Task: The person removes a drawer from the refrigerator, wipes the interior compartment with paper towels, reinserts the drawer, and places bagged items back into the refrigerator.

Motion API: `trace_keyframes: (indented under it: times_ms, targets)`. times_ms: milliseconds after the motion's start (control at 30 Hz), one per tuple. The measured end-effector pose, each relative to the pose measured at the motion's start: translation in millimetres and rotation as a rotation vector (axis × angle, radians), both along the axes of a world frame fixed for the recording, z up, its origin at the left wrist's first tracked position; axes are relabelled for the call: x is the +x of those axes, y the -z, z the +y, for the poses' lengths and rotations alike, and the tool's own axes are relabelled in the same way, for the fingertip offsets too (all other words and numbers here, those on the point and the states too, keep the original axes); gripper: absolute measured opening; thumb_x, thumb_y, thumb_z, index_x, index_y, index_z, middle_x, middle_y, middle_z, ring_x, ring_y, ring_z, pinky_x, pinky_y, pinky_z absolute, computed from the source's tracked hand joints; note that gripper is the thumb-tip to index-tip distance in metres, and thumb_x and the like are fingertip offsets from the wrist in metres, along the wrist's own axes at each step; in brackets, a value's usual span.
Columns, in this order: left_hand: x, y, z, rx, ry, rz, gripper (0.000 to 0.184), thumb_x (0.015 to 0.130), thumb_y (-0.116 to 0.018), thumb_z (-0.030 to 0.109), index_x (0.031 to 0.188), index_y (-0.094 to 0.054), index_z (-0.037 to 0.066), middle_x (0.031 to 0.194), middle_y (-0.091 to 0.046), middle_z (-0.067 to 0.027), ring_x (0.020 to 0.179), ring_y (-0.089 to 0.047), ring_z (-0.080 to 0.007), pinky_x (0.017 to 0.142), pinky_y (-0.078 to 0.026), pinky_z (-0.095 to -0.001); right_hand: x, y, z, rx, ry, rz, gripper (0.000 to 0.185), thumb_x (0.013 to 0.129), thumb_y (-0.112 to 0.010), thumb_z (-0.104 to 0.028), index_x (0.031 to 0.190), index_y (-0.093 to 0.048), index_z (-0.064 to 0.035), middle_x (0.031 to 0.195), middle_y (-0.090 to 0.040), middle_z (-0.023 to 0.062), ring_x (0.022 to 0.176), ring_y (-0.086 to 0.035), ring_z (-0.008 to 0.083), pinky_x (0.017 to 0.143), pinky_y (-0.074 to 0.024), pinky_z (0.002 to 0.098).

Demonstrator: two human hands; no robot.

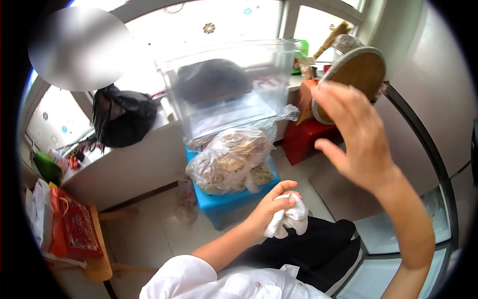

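My left hand (273, 208) is closed around a crumpled white cloth (294, 218), low in front of my body. My right hand (359, 137) is raised at the right, fingers stretched out and thumb apart, with nothing visible in it. Behind that hand, from my viewpoint, leans a round brown board with a pale rim (362, 70); I cannot tell whether they touch. Ahead of my left hand, clear plastic bags of a brownish, lumpy content (229, 157) lie on a blue stool (219, 207). A large clear plastic bin (194, 117) stands tilted behind the bags.
A black plastic bag (122, 117) sits on the windowsill at the left. A wooden stool (98, 266) at the lower left bears a red patterned box (79, 224). Right of the blue stool is a red object (303, 142). A glass-fronted cabinet (381, 234) stands close on my right.
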State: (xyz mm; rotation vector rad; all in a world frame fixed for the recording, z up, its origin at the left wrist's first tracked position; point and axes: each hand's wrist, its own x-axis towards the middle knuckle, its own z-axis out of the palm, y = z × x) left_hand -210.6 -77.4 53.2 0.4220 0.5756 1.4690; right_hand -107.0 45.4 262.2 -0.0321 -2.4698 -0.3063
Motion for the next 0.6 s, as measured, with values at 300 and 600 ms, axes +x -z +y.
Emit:
trace_keyframes:
  times_ms: [300,600]
  targets:
    - [-31,22,-30,0.088,-0.072,-0.031,0.056,0.083,-0.066,0.015,0.131,-0.038,0.01,0.105,-0.055,-0.0038,0.095,-0.056,-0.0122,0.085,-0.045,-0.0269,-187,-43,20,-0.051,0.032,-0.245,0.092,0.065,-0.078,-0.015,0.143,-0.029,-0.0086,0.12,-0.056,0.0219,0.115,-0.053,0.0343,0.098,-0.0435,0.0373]
    - [-60,15,-24,0.145,-0.28,-0.06,0.086,0.081,-0.063,0.012,0.151,-0.013,0.011,0.101,-0.055,-0.0071,0.093,-0.055,-0.014,0.085,-0.044,-0.0277,-207,-32,20,0.016,0.155,-0.318,0.038,0.073,-0.07,-0.009,0.106,-0.055,0.0023,0.095,-0.059,0.0202,0.091,-0.059,0.0327,0.08,-0.0496,0.0389]
